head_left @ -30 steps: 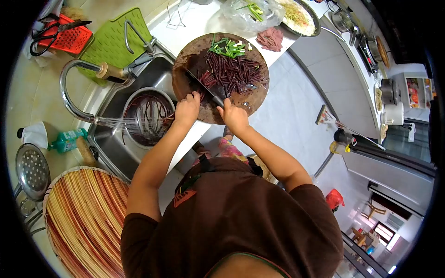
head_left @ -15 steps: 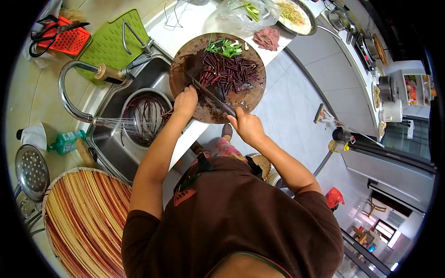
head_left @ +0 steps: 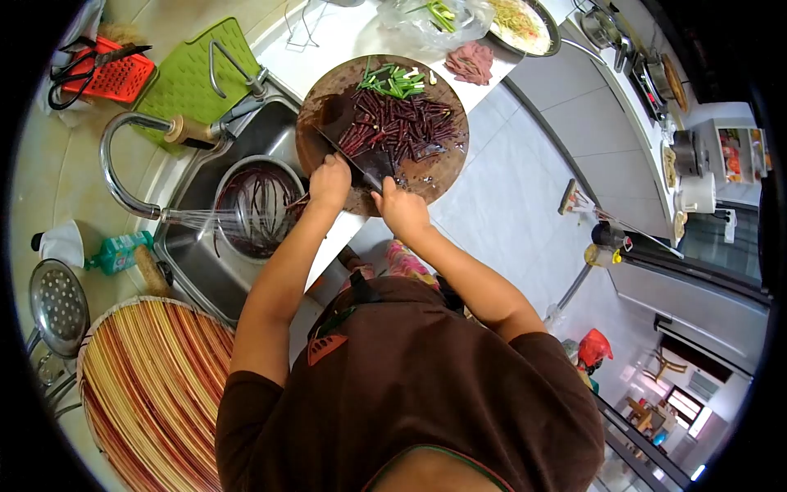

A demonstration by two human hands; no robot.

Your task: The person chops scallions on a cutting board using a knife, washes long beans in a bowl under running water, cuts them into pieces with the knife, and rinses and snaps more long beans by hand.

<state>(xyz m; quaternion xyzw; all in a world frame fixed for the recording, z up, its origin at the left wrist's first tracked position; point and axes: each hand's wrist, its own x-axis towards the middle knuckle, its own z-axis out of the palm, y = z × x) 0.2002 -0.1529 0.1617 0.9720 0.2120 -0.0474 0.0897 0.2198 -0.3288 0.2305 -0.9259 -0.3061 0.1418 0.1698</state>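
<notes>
A round wooden cutting board (head_left: 426,185) lies at the counter's edge beside the sink. My right hand (head_left: 401,209) is closed round the handle of a kitchen knife (head_left: 366,170), whose dark blade slants up and left across the board. Close to the blade, my left hand (head_left: 331,182) is closed on purple long beans (head_left: 297,205), with ends showing by its wrist; most are hidden under the hand. Beyond the blade lies a pile of cut purple bean pieces (head_left: 402,127). Chopped green pieces (head_left: 393,80) sit at the board's far side.
On the left, water runs from the faucet (head_left: 115,156) into a metal bowl (head_left: 225,184) of long beans in the sink (head_left: 193,258). A plastic bag (head_left: 471,25), a crumpled cloth (head_left: 470,63) and a pan (head_left: 556,41) are past the board. A woven lid (head_left: 152,385) is lower left.
My right hand and the knife have moved left, closer to my left hand, and the blade slants more steeply. My left hand stays in nearly the same place.
</notes>
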